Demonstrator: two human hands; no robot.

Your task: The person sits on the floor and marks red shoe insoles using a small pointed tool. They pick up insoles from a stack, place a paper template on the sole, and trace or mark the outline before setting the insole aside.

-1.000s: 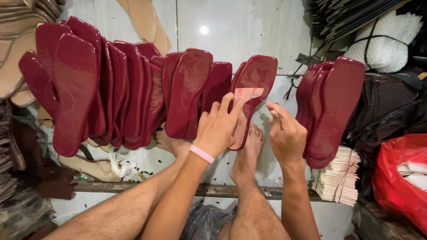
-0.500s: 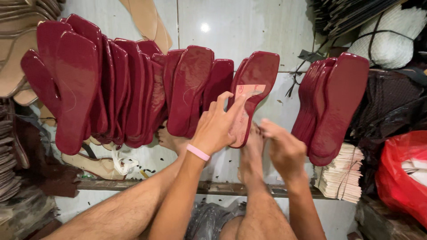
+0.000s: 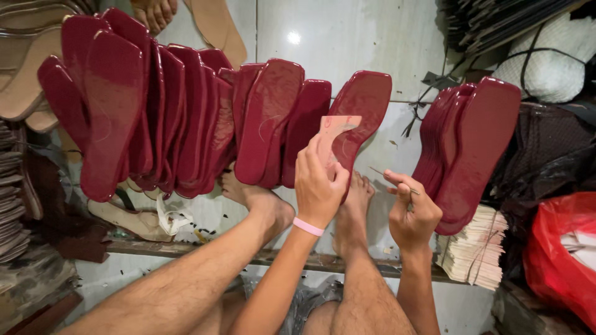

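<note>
From the head camera, the left hand [image 3: 320, 186] presses a small pinkish-tan paper template [image 3: 334, 135] flat against a glossy dark-red shoe insole [image 3: 363, 118] that lies on the pale tiled floor [image 3: 347, 37], last in a long overlapping row of red insoles [image 3: 174, 118]. Its fingers are spread over the template's lower part, and a pink wristband [image 3: 308, 226] sits on that wrist. The right hand [image 3: 413, 214] is closed in a pinch on a thin pointed metal scribe [image 3: 391, 180], tip aimed toward the insole but apart from it. A second stack of dark-red insoles [image 3: 478, 149] stands just beside this hand, with a bundle of cream paper sheets [image 3: 475, 254] below it and a red plastic bag [image 3: 559, 254] further right.

To mark well, I judge the template should stay firmly pinned and squared to the heel edge, the scribe held close to its tip and drawn lightly along the outline.
</note>
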